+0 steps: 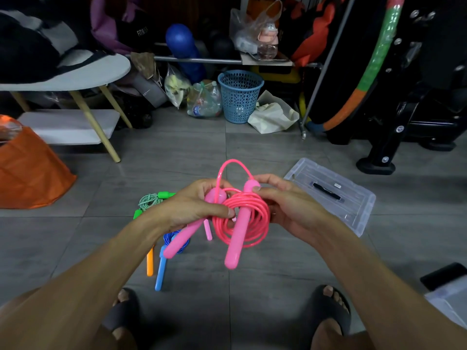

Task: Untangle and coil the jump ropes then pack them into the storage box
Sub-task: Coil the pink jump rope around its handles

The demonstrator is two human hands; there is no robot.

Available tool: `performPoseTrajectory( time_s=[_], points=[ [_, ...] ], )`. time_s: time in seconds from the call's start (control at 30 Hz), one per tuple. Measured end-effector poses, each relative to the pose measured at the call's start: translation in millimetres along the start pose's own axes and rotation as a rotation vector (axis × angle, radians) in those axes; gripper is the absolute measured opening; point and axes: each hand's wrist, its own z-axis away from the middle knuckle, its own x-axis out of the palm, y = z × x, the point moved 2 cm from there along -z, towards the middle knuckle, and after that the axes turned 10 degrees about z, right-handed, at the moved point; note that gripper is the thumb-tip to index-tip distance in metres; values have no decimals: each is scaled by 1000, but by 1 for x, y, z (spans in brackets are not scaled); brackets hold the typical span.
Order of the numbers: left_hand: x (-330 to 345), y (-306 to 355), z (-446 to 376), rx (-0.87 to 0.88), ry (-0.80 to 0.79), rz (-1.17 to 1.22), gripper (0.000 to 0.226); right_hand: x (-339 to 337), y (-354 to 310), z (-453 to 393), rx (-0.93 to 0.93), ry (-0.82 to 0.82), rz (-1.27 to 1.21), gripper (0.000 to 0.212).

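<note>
- The coiled pink plastic jump rope (241, 218) is held above the grey tiled floor (278, 261); its two pink handles (237, 233) hang lengthwise, ends angled down toward the person
- The left hand (194, 205) grips one handle and the coil's left side; the right hand (285, 203) pinches the other handle's top
- Below lie a green-handled rope (151, 200) and a blue rope with blue and orange handles (164, 248)
- The clear plastic box lid (333, 193) lies right, open floor between
</note>
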Motion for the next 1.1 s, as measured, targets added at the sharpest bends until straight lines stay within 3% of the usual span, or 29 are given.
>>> performPoseTrajectory(
  time_s=[0.13, 0.33, 0.4, 0.5, 0.57, 0.6, 0.67, 0.7, 0.77, 0.83, 0.97, 1.03, 1.1],
  points=[
    [-2, -1, -3, 84, 140, -19, 27, -1, 1, 1, -6, -4, 197, 39],
    [-1, -3, -9, 192, 331, -156, 31, 4, 5, 0, -127, -47, 326, 27],
    [2, -3, -10, 203, 366, -163, 24, 5, 7, -1, -167, -62, 372, 35],
    [5, -5, -12, 218, 399, -179, 19, 10, 17, -6, -132, -15, 406, 79],
    [5, -7, -15, 233, 448, -176, 20, 12, 20, -6, -58, 153, 540, 123],
    [3, -9, -16, 236, 491, -158, 21, 11, 20, -5, -10, 253, 634, 130],
    [2, -10, -19, 246, 584, -128, 17, 10, 24, -4, 74, 361, 801, 122],
    [2, -10, -20, 247, 618, -122, 15, 10, 27, -4, 72, 358, 832, 107],
    [0, -11, -22, 233, 663, -110, 13, 15, 32, -6, -39, 314, 858, 57],
    [-7, -13, -23, 189, 703, -143, 20, 15, 30, -5, -177, 307, 1050, 24],
    [-12, -12, -22, 92, 656, -234, 27, 3, 15, 2, -404, 476, 1674, 15],
    [-12, -13, -21, 61, 680, -225, 31, 1, 14, 2, -474, 520, 1779, 15],
    [-12, -13, -22, 17, 694, -160, 39, 0, 16, 1, -500, 410, 1713, 15]
  ],
)
